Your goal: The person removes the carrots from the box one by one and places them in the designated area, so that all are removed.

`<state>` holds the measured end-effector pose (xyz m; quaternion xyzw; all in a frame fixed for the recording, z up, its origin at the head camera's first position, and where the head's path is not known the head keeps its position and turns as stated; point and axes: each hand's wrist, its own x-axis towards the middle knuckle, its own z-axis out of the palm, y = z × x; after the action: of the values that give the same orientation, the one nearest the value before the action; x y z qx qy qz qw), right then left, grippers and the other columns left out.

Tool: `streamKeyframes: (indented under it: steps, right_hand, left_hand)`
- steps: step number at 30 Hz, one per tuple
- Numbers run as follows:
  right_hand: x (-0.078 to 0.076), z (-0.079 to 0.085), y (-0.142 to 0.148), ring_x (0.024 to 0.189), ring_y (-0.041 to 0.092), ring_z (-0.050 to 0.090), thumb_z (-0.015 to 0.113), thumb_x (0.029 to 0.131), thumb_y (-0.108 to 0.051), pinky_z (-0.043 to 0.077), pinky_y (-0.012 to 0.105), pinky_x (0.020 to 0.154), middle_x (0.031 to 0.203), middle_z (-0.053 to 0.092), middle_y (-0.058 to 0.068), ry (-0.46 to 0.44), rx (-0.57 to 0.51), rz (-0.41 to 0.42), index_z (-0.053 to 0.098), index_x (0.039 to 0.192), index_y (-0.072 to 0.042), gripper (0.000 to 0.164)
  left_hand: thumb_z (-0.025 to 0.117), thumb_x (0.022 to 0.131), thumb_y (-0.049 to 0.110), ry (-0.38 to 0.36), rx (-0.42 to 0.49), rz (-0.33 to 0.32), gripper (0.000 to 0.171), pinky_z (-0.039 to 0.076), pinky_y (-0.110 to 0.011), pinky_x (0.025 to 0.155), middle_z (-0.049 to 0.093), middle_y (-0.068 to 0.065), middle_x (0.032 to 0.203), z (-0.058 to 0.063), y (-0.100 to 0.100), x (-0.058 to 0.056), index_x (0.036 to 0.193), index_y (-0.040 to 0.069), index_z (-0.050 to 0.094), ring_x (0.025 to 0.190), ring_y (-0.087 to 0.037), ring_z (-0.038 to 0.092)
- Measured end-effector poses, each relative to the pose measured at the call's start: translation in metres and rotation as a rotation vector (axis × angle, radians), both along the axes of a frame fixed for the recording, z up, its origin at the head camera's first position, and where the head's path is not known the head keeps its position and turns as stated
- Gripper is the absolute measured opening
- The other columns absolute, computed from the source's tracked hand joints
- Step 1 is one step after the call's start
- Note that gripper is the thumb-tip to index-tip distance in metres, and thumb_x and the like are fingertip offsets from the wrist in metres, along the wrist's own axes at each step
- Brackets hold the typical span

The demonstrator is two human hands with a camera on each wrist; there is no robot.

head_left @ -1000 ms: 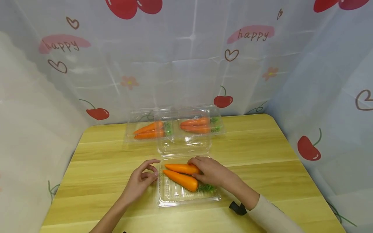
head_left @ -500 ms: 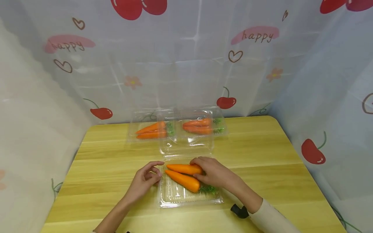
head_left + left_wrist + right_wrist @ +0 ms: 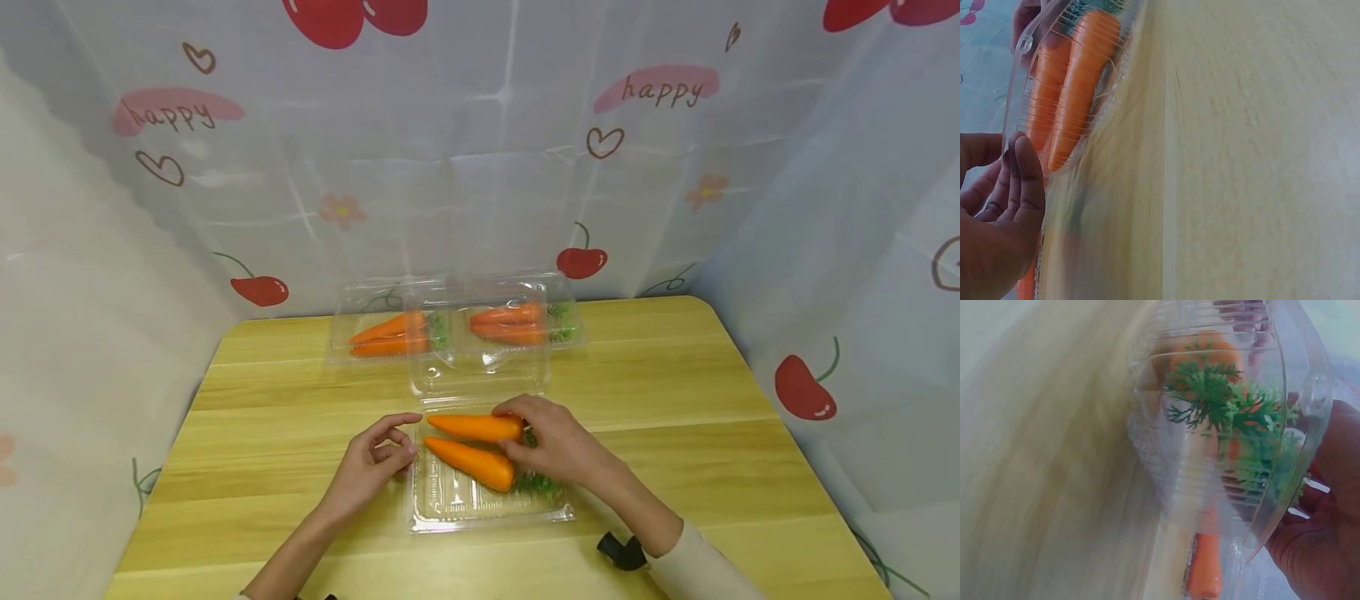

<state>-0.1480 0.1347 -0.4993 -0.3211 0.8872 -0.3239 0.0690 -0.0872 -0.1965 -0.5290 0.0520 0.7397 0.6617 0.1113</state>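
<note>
My right hand (image 3: 551,437) is pinching the far carrot (image 3: 472,427) by its thick end, inside the open clear box (image 3: 487,526). The near carrot (image 3: 472,465) is lying just beside it. My left hand (image 3: 367,465) is touching the box's left rim, fingers bent; can't tell if it's pinching. More carrots (image 3: 388,343) are sitting in clear packs (image 3: 341,333) behind.

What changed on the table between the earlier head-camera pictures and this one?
The far carrot in the open container has shifted slightly away from the person, widening the gap to the near carrot. The right hand, at its thick end, moved with it. No new hold or release is visible. The near carrot, the container and the left hand at its left edge stayed put.
</note>
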Motion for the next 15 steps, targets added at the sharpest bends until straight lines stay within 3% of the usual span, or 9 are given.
streamKeyframes:
  steps: [7, 15]
  right_hand:
    - [-0.001, 0.001, 0.01, 0.101, 0.007, 0.069, 0.079, 0.099, -0.025, 0.062, 0.027, 0.089, 0.131, 0.072, -0.007, -0.066, -0.195, -0.043, 0.07, 0.134, -0.021, 0.036]
    - [-0.001, 0.001, 0.029, 0.109, 0.014, 0.07, 0.082, 0.096, -0.017, 0.065, 0.029, 0.092, 0.128, 0.073, -0.003, -0.051, -0.388, -0.164, 0.07, 0.132, -0.022, 0.038]
  left_hand:
    - [0.071, 0.105, 0.012, -0.005, 0.007, 0.023, 0.049, 0.066, -0.033, 0.076, 0.062, -0.009, 0.105, 0.001, 0.003, 0.0, 0.152, 0.006, 0.058, 0.077, -0.007, 0.068]
    - [0.07, 0.105, 0.009, 0.0, 0.016, 0.026, 0.05, 0.066, -0.032, 0.075, 0.062, -0.006, 0.103, -0.001, 0.003, 0.0, 0.152, 0.0, 0.055, 0.076, -0.007, 0.068]
